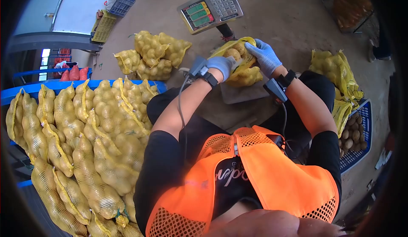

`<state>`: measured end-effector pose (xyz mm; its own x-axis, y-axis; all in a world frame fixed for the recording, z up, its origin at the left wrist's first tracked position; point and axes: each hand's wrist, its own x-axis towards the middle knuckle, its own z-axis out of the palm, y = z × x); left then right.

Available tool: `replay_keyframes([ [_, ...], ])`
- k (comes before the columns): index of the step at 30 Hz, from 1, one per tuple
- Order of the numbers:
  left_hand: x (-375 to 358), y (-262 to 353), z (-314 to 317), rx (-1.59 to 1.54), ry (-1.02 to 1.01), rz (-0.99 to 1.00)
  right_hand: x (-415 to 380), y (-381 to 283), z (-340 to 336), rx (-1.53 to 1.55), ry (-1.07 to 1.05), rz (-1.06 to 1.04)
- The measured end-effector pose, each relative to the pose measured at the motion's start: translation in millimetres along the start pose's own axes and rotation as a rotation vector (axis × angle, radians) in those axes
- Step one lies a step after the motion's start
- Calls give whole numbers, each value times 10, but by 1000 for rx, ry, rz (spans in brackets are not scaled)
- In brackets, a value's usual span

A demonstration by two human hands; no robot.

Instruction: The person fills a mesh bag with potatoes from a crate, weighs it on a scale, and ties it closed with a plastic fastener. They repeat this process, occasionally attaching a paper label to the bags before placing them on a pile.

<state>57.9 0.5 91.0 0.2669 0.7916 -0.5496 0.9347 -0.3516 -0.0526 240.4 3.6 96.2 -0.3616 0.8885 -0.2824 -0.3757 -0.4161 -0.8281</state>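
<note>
A yellow mesh bag [243, 76] with its mouth open stands on the scale's platform [243, 95], potatoes [233, 53] showing inside. My left hand [222, 64], in a blue-grey glove, is closed on the near left side of the bag's mouth; its fingertips are partly hidden. On the opposite side, my right hand [265, 57], gloved alike, grips the bag's rim with the thumb toward the potatoes. Behind the bag, the scale's display and keypad [210, 10] stand on a post.
Filled mesh bags of potatoes [100, 122] are piled on a blue-edged surface at left. Several more bags [154, 54] sit on the floor beyond. At right are yellow bags [333, 71] and a blue crate [360, 150] holding loose potatoes. Stacked crates [121, 3] stand far left.
</note>
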Motion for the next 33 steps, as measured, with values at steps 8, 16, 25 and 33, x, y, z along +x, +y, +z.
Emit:
replay_keyframes([
  [8,-246,-228,-450,-501,293,261,-59,-136,-58,-183,-18,67],
  [16,328,-957,-130,-1177,506,220,-20,-27,-61,-262,-20,22],
  [25,-337,-817,-1002,-1849,488,48,-17,-135,18,-310,69,-24],
  [33,-1183,452,-2026,-1613,783,563,303,443,101,-672,-219,-120],
])
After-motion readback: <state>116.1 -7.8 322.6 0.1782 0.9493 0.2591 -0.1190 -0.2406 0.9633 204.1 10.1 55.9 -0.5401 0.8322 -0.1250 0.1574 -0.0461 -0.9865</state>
